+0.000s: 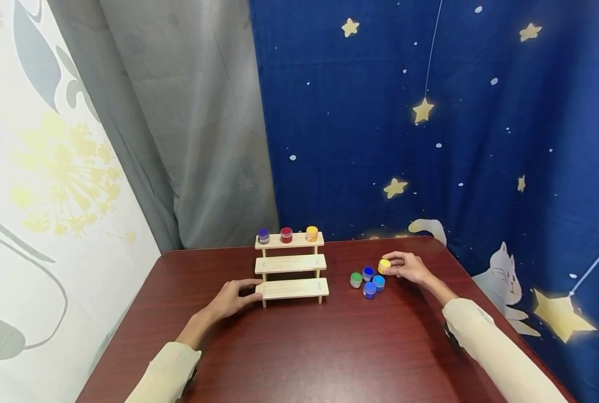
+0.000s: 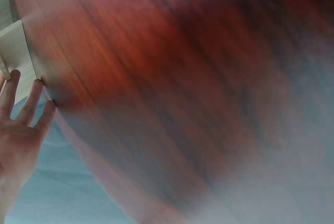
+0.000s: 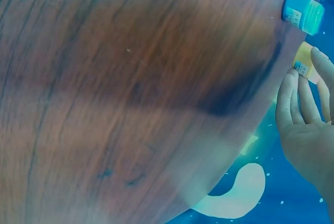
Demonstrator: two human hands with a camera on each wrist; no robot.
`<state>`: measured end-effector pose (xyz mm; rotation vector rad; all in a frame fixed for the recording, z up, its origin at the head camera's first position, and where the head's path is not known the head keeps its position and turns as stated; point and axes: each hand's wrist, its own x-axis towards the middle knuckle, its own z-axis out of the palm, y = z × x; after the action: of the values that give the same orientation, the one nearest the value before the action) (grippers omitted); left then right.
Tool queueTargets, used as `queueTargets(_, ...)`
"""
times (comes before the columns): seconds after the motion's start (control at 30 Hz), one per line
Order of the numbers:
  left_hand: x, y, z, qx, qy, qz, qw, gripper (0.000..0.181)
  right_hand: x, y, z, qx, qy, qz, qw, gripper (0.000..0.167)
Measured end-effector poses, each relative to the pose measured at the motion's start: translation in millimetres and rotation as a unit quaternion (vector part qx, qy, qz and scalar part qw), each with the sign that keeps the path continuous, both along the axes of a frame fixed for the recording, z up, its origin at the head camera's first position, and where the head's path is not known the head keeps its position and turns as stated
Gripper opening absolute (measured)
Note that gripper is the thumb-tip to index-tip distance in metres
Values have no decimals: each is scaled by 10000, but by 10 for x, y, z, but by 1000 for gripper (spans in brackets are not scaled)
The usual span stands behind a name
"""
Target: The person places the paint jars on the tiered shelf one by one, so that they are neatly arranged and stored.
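A three-step wooden rack [image 1: 291, 288] stands on the table, with purple [image 1: 263, 236], red [image 1: 286, 235] and orange-yellow [image 1: 312, 234] jars on its top step. My left hand [image 1: 232, 298] holds the left end of the lowest step; in the left wrist view its fingers [image 2: 34, 96] touch pale wood. To the rack's right, my right hand [image 1: 409, 267] pinches a yellow jar [image 1: 384, 266] between thumb and fingers, also visible in the right wrist view [image 3: 308, 109]. Beside it stand a green jar [image 1: 356, 280], a dark blue jar [image 1: 368, 273], a light blue jar [image 1: 378, 283] and a blue jar [image 1: 369, 290].
The dark red wooden table [image 1: 289, 352] has rounded far corners. Behind it hang a grey curtain [image 1: 203, 140] and a blue curtain [image 1: 339, 140] with stars; a white patterned curtain [image 1: 52, 168] hangs at the left.
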<state>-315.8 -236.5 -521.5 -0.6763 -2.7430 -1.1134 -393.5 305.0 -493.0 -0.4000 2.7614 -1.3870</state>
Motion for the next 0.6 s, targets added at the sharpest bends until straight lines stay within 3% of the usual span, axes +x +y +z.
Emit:
queueTargets(0.23,-9,-2,-27,57,-34,-16,10000,45,-8,-53,88,10,87,104,9999,44)
queueTargets(0.6,-2,7,14,-5,-136,115,9998,45,-5,-216,241,95,219,295,9993,44)
